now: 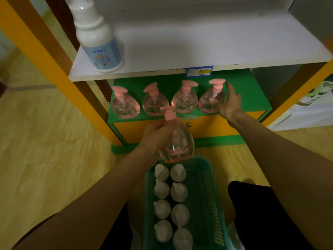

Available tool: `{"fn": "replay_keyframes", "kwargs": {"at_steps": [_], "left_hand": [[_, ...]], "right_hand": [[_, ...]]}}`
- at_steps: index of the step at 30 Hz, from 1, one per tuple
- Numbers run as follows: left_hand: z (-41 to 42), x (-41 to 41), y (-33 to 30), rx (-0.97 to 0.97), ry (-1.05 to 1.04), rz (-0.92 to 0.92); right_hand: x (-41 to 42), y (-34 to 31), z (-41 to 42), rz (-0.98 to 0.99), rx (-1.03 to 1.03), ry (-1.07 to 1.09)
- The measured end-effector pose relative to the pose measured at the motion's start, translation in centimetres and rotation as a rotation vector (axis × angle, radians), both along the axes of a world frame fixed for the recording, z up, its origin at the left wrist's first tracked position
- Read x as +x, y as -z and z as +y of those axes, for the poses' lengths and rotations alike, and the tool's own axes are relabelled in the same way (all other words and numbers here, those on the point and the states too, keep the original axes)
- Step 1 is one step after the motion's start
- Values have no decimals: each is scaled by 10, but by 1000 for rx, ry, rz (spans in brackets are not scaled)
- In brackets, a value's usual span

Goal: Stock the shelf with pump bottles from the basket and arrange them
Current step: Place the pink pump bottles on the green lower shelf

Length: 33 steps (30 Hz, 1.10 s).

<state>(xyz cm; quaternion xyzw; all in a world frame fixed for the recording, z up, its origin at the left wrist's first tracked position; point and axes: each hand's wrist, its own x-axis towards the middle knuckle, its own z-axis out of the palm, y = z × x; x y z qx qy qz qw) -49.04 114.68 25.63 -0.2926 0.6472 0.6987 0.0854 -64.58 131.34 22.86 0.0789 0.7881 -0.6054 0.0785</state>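
Observation:
Several pink pump bottles stand in a row on the green lower shelf (252, 98). My right hand (228, 103) grips the rightmost pink bottle (210, 100) in that row, thumb in front and fingers round its right side. My left hand (155, 136) holds another pink pump bottle (177, 143) upright in the air, above the far end of the teal basket (207, 195). Inside the basket stand several white pump bottles (170, 195) in two columns along its left side.
A white shelf board (198, 42) hangs above the green shelf, with a white and blue bottle (98, 42) at its left end and a blue price tag (199, 71) on its front edge. Orange uprights frame the unit. My dark-clothed knee (252, 204) is beside the basket.

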Motion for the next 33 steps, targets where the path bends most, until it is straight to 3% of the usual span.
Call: {"fn": "replay_keyframes", "kwargs": {"at_steps": [2,4,8,14,19,22,27,30,33], "left_hand": [[0,0,1,16,22,14],[3,0,0,29,25,21],[14,-3,-5,114,32,40],[33,-6,-9,116,52,74],[48,1,-5,119,176,151],[53,3,0,74,241,172],[46,-6,2,145,93,100],[43,-11,3,169,81,49],[48,-15,5,201,94,17]], "right_hand": [[3,-2,3,-53,212,14],[5,-1,10,-58,301,12],[30,-15,21,-132,278,-279],[88,-54,41,-479,54,-845],[114,-40,41,-219,139,-684],[114,-32,52,-199,147,-620],[88,-21,89,-132,206,-404],[64,-13,107,-47,328,-198],[43,-9,116,11,289,-42]]}}
